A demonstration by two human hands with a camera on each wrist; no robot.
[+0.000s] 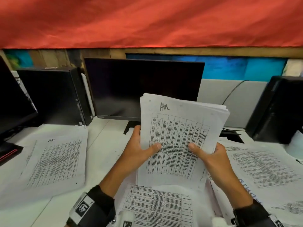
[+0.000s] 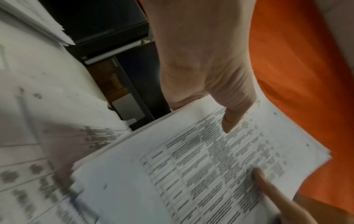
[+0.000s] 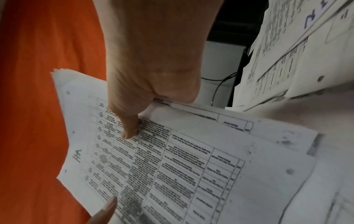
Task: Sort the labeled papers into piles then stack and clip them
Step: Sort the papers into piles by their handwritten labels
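Note:
I hold a thick stack of printed table sheets [image 1: 177,141], raised and tilted above the desk, its top sheet hand-marked "HR". My left hand [image 1: 141,153] grips the stack's left edge, thumb on the front and fingers behind. My right hand [image 1: 211,154] grips the right edge the same way. The left wrist view shows my left thumb [image 2: 231,119] pressing the stack [image 2: 191,174]. In the right wrist view my right thumb [image 3: 130,127] lies on the stack [image 3: 172,166]. A flat pile marked "HR" [image 1: 54,159] lies on the desk to the left.
More printed sheets [image 1: 157,208] lie under the raised stack, and another spread of papers [image 1: 265,171] covers the desk at right. A dark monitor [image 1: 142,87] stands behind, with black computer cases [image 1: 54,95] left and right [image 1: 277,108]. Red cloth [image 1: 147,22] hangs above.

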